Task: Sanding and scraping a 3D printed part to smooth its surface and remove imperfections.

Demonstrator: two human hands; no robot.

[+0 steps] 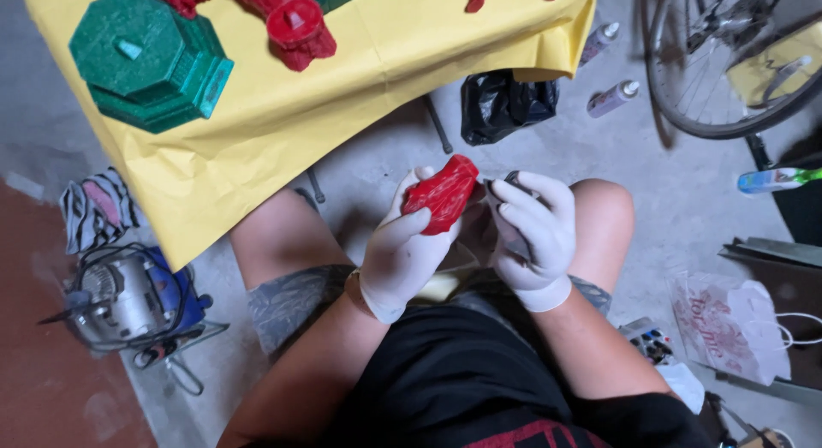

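holding a small red moulded piece (443,194) above the lap, the left hand (401,251) in a white glove is closed around its lower part, with the fingers wrapped behind it and the thumb at the front. the right hand (535,234), also gloved, is closed in a pinch on a thin dark tool (507,179); the tip of this tool is just beside the right edge of the red piece, and i cannot tell if it really touches. the person sits with both knees apart over a grey concrete floor (685,200).

as i judge it, the step in hand is fine work on the surface or edge of the red piece, maybe trimming or cleaning, with the left hand turning it to show the right place. the next move seems to need a steady left grip and a small, careful stroke of the tool, because the piece is small and the fingers are very near.

in front of the knees lies a yellow sheet (342,97) carrying a green octagonal piece (150,58) and a bigger red piece (295,24). a black bag (505,105) lies on the floor near the sheet, a bicycle wheel (728,62) stands at the far right, and a small machine (128,298) sits at the left.
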